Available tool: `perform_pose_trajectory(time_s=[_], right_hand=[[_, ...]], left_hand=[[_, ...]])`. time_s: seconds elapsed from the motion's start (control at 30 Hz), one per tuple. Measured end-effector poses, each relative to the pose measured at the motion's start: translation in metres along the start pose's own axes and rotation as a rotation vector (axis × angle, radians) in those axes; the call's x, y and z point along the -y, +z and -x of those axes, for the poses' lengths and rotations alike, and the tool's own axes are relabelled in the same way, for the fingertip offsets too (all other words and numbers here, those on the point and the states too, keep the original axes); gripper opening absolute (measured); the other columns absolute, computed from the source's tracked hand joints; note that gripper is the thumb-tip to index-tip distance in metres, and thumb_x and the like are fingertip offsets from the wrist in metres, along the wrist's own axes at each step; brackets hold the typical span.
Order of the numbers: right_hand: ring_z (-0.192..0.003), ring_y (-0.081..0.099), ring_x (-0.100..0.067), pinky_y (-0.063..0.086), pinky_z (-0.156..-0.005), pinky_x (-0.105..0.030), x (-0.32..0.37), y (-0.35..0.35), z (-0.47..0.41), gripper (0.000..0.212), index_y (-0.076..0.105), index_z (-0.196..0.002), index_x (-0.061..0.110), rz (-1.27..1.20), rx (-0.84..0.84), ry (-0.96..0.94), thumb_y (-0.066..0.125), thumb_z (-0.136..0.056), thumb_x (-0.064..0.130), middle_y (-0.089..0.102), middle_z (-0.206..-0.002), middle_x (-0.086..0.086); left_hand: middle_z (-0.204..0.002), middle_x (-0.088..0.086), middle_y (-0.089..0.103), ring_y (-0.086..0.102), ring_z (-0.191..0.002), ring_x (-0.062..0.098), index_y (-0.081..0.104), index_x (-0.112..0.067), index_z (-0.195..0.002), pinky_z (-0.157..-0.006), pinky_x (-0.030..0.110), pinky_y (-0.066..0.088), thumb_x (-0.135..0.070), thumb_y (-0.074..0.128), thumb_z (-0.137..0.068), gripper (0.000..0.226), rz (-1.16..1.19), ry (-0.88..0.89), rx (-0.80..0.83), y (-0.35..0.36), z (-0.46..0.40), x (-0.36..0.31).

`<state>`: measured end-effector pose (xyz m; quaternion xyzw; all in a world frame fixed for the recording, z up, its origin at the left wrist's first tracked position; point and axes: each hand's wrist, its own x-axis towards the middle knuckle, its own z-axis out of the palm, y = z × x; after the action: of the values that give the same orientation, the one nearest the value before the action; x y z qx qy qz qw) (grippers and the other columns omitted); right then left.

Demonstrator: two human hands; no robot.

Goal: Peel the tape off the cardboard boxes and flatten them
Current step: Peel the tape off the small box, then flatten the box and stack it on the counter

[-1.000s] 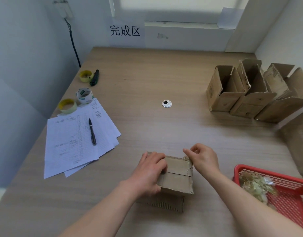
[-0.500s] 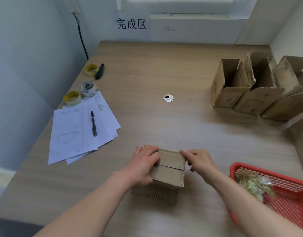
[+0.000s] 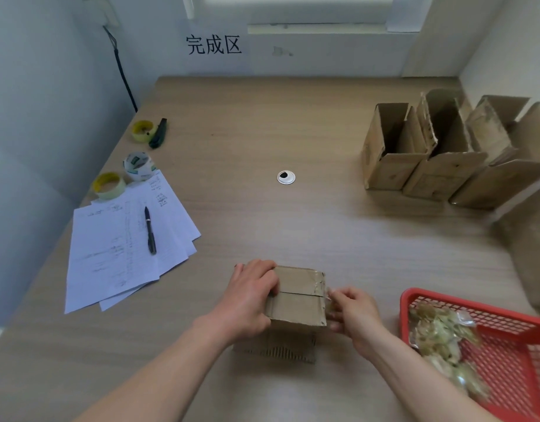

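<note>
A small closed cardboard box stands on the wooden table near the front edge, its top flaps meeting in a seam with clear tape at the right end. My left hand grips the box's left side, fingers curled over the top. My right hand is at the box's right side and pinches the loose end of the tape. Three opened cardboard boxes stand in a row at the back right.
A red mesh basket with crumpled tape sits at the front right. Papers with a black pen lie at the left, with three tape rolls and a knife behind them. More cardboard is at the right edge.
My right hand has dropped from the box's top right corner to its right side and now pinches the tape end. The left hand stays on the box. The camera tilted slightly.
</note>
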<state>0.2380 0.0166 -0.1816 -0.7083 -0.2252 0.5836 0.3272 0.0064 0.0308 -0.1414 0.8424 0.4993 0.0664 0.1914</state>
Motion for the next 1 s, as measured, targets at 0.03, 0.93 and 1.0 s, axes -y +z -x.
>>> perform_pose_trajectory(time_s=[0.03, 0.93, 1.0], right_hand=[[-0.063, 0.064, -0.02, 0.045, -0.042, -0.026, 0.003, -0.005, 0.0, 0.015, 0.067, -0.083, 0.012, -0.004, -0.05, -0.046, 0.063, -0.096, 0.02, 0.066, -0.077, -0.008], [-0.087, 0.064, -0.021, 0.048, -0.066, -0.032, -0.055, -0.163, 0.006, 0.02, 0.061, -0.082, 0.023, 1.139, -0.486, -0.59, 0.071, -0.087, 0.039, 0.065, -0.088, 0.006], [-0.093, 0.064, -0.022, 0.048, -0.074, -0.034, -0.05, -0.163, 0.007, 0.022, 0.064, -0.089, 0.022, 1.161, -0.447, -0.581, 0.058, -0.096, 0.042, 0.067, -0.094, 0.004]], left_hand=[[-0.135, -0.002, 0.043, 0.037, -0.124, 0.02, 0.042, -0.024, -0.092, -0.099, 0.033, 0.025, -0.021, 0.073, -0.065, 0.041, 0.0, -0.001, -0.006, 0.0, -0.005, -0.003], [-0.136, -0.002, 0.042, 0.035, -0.121, 0.022, 0.04, -0.025, -0.091, -0.093, 0.035, 0.022, -0.013, 0.062, -0.06, 0.04, -0.066, 0.096, 0.009, 0.041, -0.082, -0.083], [-0.137, -0.002, 0.042, 0.035, -0.121, 0.022, 0.041, -0.025, -0.092, -0.094, 0.035, 0.023, -0.013, 0.064, -0.061, 0.04, -0.071, 0.092, 0.015, 0.04, -0.081, -0.083]])
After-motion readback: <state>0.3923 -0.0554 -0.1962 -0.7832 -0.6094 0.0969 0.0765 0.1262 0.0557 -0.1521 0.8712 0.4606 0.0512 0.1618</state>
